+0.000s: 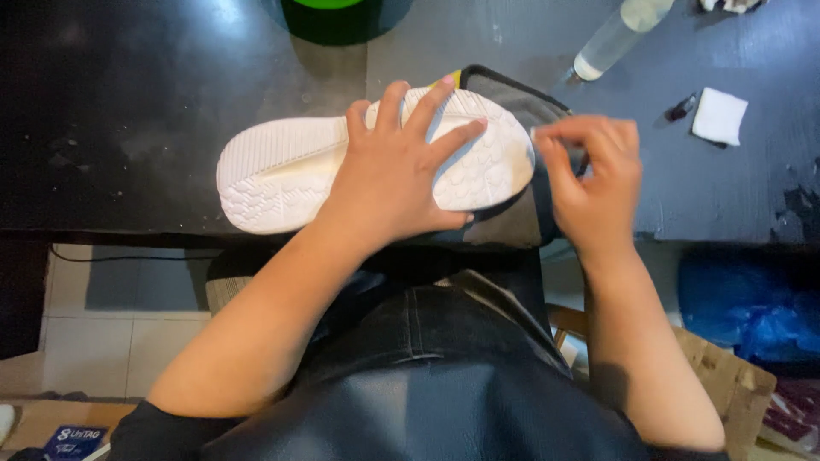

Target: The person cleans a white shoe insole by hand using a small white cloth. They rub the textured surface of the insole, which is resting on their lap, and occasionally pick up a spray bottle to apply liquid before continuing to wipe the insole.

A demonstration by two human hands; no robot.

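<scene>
- Fingers of the left hand spread wide and lie flat on the white rubber sole of a sports shoe, pressing it down from above, seen from the head camera.
- Fingertips of the right hand are pinched narrowly together just at the toe end of the sole; whether they grip anything small cannot be told through the blur.
- The shoe lies sole-up and crosswise on a dark, scuffed worktable, its heel to the picture's left and its toe to the right, near the table's front edge.
- Under the toe end sits a dark grey folded cloth, showing beyond the sole and running down over the table's edge.
- A clear plastic bottle lies tilted at the table's far side, well apart from both hands.
- A small white folded pad rests to the right of the right hand, with a tiny dark object just beside it.
- A green round container stands at the far edge, beyond the shoe.
- Below the table, a crumpled blue plastic bag lies at the right.
</scene>
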